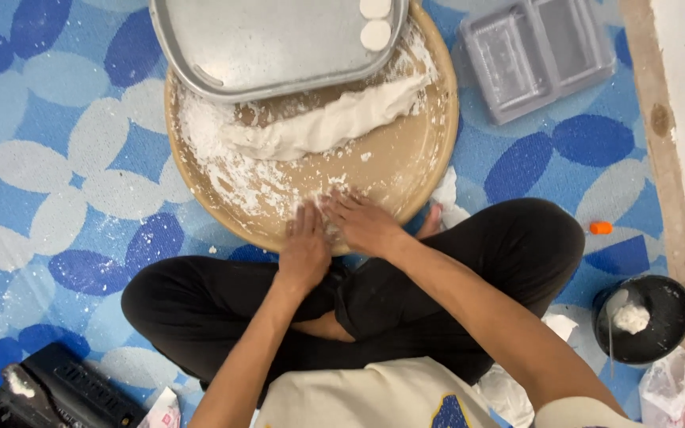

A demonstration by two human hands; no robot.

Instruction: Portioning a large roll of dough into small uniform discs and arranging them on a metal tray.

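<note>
Beyond the round board [406, 170], upper right, sits a clear plastic tray [537, 51]. Dough log [331, 127] runs left-to-right, rising rightward. Left hand [304, 246] and right hand [365, 223] press flat, side by side.

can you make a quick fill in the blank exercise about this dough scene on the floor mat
1. Both hands, left hand and right hand, press together on the round ____ board.
2. The long roll of white dough lies between the hands and the grey metal ____.
3. Two round white dough discs sit on the tray's ____ corner.
4. The small black pan stands at the person's ____ side.

Missing words: wooden; tray; right; right
</note>
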